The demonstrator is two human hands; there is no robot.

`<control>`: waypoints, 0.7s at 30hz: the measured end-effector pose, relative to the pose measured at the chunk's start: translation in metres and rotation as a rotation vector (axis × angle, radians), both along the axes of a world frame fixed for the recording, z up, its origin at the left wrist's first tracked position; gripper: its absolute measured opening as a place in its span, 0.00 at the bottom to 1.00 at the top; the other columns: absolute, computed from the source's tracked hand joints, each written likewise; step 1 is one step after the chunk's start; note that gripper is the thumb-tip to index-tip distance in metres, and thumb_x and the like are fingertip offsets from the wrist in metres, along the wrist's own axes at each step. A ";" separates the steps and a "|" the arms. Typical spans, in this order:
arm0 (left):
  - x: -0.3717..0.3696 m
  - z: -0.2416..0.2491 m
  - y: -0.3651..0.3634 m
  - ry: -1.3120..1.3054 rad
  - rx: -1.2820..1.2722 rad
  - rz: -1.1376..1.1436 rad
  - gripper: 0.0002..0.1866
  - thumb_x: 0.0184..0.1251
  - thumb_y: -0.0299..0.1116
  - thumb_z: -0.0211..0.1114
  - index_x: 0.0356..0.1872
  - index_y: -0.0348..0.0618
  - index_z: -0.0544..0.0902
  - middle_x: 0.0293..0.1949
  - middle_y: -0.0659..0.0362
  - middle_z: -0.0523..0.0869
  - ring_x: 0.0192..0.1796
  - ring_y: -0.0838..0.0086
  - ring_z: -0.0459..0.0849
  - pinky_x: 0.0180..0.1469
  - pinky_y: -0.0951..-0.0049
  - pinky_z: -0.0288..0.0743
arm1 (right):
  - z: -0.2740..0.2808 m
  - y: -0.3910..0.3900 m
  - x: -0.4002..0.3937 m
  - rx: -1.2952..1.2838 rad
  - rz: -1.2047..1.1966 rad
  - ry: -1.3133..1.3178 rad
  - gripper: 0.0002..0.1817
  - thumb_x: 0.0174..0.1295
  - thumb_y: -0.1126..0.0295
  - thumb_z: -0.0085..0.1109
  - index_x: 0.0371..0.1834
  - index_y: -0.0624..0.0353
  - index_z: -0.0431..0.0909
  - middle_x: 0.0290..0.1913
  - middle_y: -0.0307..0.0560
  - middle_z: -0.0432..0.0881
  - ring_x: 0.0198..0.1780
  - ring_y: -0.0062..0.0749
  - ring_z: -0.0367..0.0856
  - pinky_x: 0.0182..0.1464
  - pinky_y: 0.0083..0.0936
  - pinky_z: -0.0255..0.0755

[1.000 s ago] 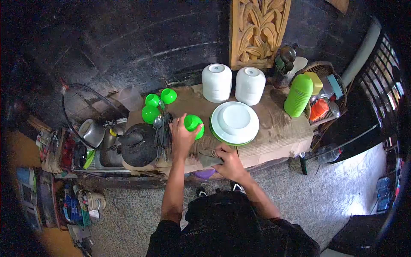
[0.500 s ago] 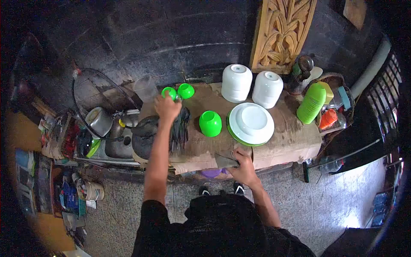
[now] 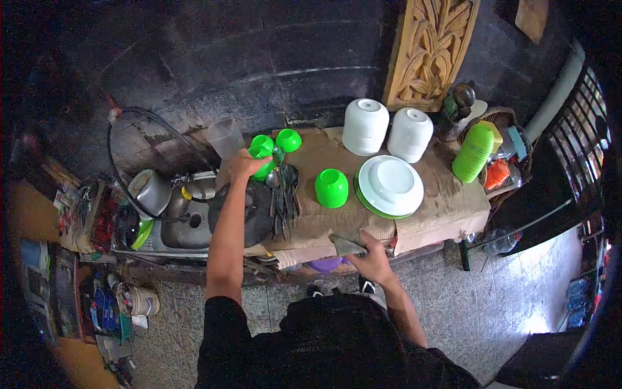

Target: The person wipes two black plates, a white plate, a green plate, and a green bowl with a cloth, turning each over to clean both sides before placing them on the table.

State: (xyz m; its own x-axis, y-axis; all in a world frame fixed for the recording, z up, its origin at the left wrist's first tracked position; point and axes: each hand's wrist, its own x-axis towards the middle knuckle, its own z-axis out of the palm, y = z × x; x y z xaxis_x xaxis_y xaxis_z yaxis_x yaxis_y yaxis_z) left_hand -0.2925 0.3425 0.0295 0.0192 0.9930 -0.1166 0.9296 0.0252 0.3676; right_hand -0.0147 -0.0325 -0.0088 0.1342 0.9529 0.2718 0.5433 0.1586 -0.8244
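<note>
My left hand (image 3: 243,165) reaches to the back left of the cardboard-covered counter, its fingers closed on a small green cup (image 3: 260,153). Other green cups stand close by, one of them (image 3: 288,140) to the right. Dark spoons and other cutlery (image 3: 283,198) lie just right of my left forearm. At the counter's front edge, my right hand (image 3: 374,260) grips a flat grey piece (image 3: 348,246) that looks like a folded cloth. A larger green cup (image 3: 332,188) rests upside down between the cutlery and a stack of white plates (image 3: 391,185).
Two stacks of upside-down white bowls (image 3: 365,128) stand at the back. Stacked light-green cups (image 3: 475,152) lean beside a basket (image 3: 505,119) on the right. A metal sink (image 3: 170,235), a pot (image 3: 150,193) and a clear plastic container (image 3: 225,137) are to the left.
My left hand has drawn back slightly toward me and left with a green cup, and more green shows beneath it. My right hand keeps its grip on the grey piece. The view has shifted slightly.
</note>
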 end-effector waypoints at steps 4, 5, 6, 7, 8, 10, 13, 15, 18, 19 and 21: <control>0.009 0.032 -0.032 -0.210 0.296 0.068 0.51 0.44 0.61 0.85 0.65 0.40 0.75 0.55 0.41 0.88 0.59 0.51 0.88 0.60 0.52 0.81 | 0.016 0.001 -0.019 -0.032 0.018 0.155 0.17 0.60 0.72 0.73 0.49 0.70 0.83 0.39 0.51 0.86 0.43 0.34 0.85 0.48 0.31 0.79; 0.010 0.034 -0.034 -0.459 0.345 0.023 0.50 0.43 0.52 0.88 0.66 0.42 0.71 0.55 0.44 0.86 0.58 0.55 0.87 0.60 0.54 0.81 | 0.015 0.001 -0.023 -0.047 -0.008 0.233 0.15 0.63 0.71 0.72 0.49 0.68 0.83 0.36 0.45 0.86 0.39 0.29 0.84 0.42 0.28 0.79; 0.012 0.033 -0.037 -0.707 0.388 -0.024 0.50 0.42 0.44 0.91 0.66 0.44 0.68 0.56 0.47 0.85 0.57 0.58 0.86 0.60 0.56 0.80 | 0.011 0.001 -0.026 -0.050 -0.011 0.236 0.15 0.63 0.71 0.72 0.49 0.68 0.83 0.36 0.45 0.86 0.39 0.29 0.84 0.42 0.28 0.79; 0.022 0.057 -0.067 -1.023 0.300 -0.050 0.46 0.39 0.32 0.92 0.61 0.46 0.71 0.55 0.53 0.83 0.56 0.65 0.83 0.60 0.61 0.80 | 0.004 0.004 -0.026 -0.183 -0.072 0.393 0.14 0.66 0.69 0.70 0.49 0.66 0.83 0.35 0.42 0.84 0.36 0.25 0.81 0.38 0.27 0.76; 0.027 0.052 -0.078 -1.022 0.296 -0.051 0.46 0.39 0.32 0.92 0.61 0.46 0.71 0.55 0.53 0.83 0.56 0.65 0.83 0.60 0.61 0.80 | 0.001 0.007 -0.026 -0.315 -0.134 0.549 0.13 0.68 0.67 0.69 0.49 0.65 0.83 0.34 0.38 0.83 0.34 0.21 0.78 0.34 0.25 0.74; 0.033 0.042 -0.102 -1.417 0.170 -0.243 0.47 0.41 0.28 0.91 0.64 0.46 0.71 0.58 0.55 0.82 0.59 0.66 0.83 0.62 0.62 0.80 | 0.012 0.014 -0.032 -0.304 -0.134 0.692 0.12 0.71 0.66 0.66 0.50 0.63 0.83 0.31 0.32 0.79 0.29 0.14 0.72 0.28 0.21 0.66; 0.046 0.027 -0.152 -1.586 -0.016 -0.347 0.48 0.39 0.32 0.93 0.66 0.44 0.74 0.59 0.57 0.82 0.60 0.66 0.82 0.66 0.61 0.78 | 0.032 0.027 -0.038 -0.107 -0.246 0.580 0.13 0.75 0.67 0.61 0.54 0.64 0.82 0.36 0.34 0.83 0.36 0.16 0.77 0.35 0.20 0.72; 0.054 0.025 -0.182 -1.656 -0.186 -0.370 0.51 0.37 0.37 0.94 0.67 0.43 0.73 0.61 0.57 0.82 0.63 0.66 0.81 0.69 0.61 0.76 | 0.055 0.038 -0.048 0.045 -0.279 0.539 0.14 0.75 0.69 0.60 0.58 0.65 0.81 0.43 0.38 0.84 0.42 0.20 0.80 0.43 0.22 0.74; 0.069 0.012 -0.213 -1.678 -0.243 -0.460 0.56 0.38 0.42 0.94 0.72 0.42 0.70 0.63 0.57 0.81 0.66 0.66 0.79 0.71 0.61 0.74 | 0.082 0.051 -0.061 0.235 -0.281 0.485 0.20 0.77 0.75 0.55 0.70 0.68 0.74 0.60 0.51 0.85 0.59 0.30 0.82 0.63 0.27 0.74; 0.073 0.008 -0.222 -1.693 -0.238 -0.536 0.58 0.39 0.45 0.93 0.74 0.41 0.69 0.64 0.57 0.80 0.68 0.66 0.78 0.72 0.61 0.73 | 0.083 0.053 -0.065 0.248 -0.278 0.411 0.20 0.77 0.76 0.54 0.70 0.68 0.74 0.61 0.52 0.85 0.60 0.30 0.82 0.64 0.28 0.74; 0.078 0.006 -0.241 -1.857 -0.276 -0.502 0.56 0.44 0.48 0.90 0.75 0.41 0.69 0.66 0.56 0.80 0.69 0.66 0.78 0.73 0.60 0.73 | 0.083 0.052 -0.070 0.228 -0.260 0.336 0.20 0.76 0.79 0.51 0.69 0.69 0.73 0.61 0.56 0.84 0.62 0.34 0.82 0.66 0.31 0.73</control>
